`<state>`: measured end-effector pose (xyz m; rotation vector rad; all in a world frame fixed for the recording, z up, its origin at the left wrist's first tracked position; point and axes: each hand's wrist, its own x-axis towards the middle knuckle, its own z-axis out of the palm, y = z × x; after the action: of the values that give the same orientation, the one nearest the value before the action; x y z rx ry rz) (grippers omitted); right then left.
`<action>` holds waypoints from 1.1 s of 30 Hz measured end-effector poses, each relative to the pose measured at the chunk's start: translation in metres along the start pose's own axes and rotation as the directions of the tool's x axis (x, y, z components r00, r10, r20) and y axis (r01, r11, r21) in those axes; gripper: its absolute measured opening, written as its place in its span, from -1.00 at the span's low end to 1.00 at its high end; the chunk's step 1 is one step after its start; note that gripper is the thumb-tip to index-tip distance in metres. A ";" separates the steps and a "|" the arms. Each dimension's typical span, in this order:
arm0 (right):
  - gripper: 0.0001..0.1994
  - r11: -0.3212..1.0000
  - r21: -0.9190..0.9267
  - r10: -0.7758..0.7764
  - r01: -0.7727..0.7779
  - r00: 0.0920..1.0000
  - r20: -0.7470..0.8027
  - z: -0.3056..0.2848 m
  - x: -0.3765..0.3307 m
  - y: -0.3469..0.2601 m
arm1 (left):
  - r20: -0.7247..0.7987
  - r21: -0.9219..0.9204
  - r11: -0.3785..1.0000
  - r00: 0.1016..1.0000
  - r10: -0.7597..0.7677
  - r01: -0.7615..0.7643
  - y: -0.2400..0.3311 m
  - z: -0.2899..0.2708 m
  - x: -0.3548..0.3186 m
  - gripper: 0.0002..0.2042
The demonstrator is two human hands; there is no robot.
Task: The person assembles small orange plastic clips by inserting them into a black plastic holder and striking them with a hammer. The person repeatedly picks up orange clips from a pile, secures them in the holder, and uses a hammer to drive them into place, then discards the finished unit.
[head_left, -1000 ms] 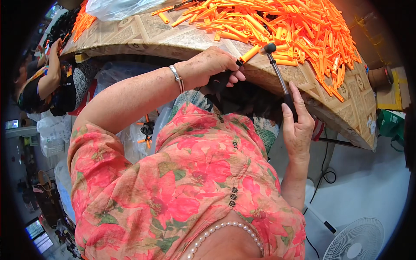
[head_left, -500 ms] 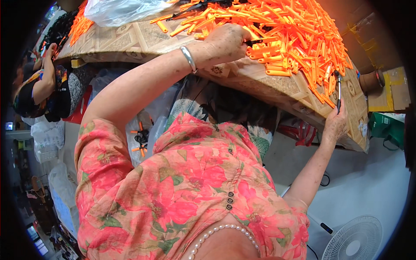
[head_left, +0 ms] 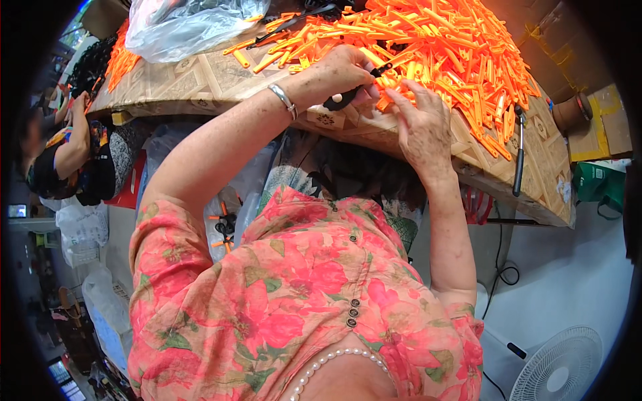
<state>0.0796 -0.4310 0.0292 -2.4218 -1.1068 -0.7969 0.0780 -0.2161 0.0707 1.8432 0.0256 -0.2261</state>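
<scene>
My left hand (head_left: 341, 77), with a silver bangle on its wrist, is closed round a black plastic part (head_left: 342, 100) that has a round disc at one end. The part's slim holed tip (head_left: 381, 69) points away to the right. Just right of it, my right hand (head_left: 424, 127) has bent fingers at an orange plastic piece (head_left: 383, 102); its fingertips are partly hidden among other pieces. A large heap of slim orange plastic pieces (head_left: 461, 60) lies beyond both hands. A slim tool with a black handle (head_left: 519, 154) rests at the table's right edge.
The table (head_left: 221, 80) has a patterned cover. A clear plastic bag (head_left: 194, 30) and a second orange heap (head_left: 124, 57) lie to the left. Another person (head_left: 67, 144) sits far left. Cardboard boxes (head_left: 602, 127) and a white fan (head_left: 558, 377) stand at right.
My right hand has let go of the black-handled tool at the table edge and moved left to my left hand. My left hand has come nearer, and the disc of the black part now shows.
</scene>
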 end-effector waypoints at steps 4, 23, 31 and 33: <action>-0.71 0.999 0.045 -0.007 0.007 1.000 0.005 0.011 0.011 0.005 | -0.016 -0.164 0.986 1.000 -0.021 0.019 -0.004 0.004 -0.014 -0.88; -0.72 0.977 0.195 -0.107 0.084 0.988 0.108 -0.052 -0.001 -0.009 | 0.156 -0.193 0.975 0.977 0.144 -0.113 -0.015 0.040 -0.073 -0.81; -0.71 0.974 0.183 -0.158 0.135 0.980 0.118 -0.066 -0.008 -0.007 | 0.267 -0.134 0.989 0.958 0.102 -0.067 -0.012 0.048 -0.081 -0.80; -0.73 0.967 0.205 -0.177 0.151 0.978 0.113 -0.066 -0.009 -0.005 | 0.302 -0.111 0.992 0.948 0.098 -0.067 -0.012 0.048 -0.081 -0.80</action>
<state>0.0479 -0.4685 0.0753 -2.2660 -1.3824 -0.5541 -0.0100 -0.2506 0.0598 1.6887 -0.2525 -0.4430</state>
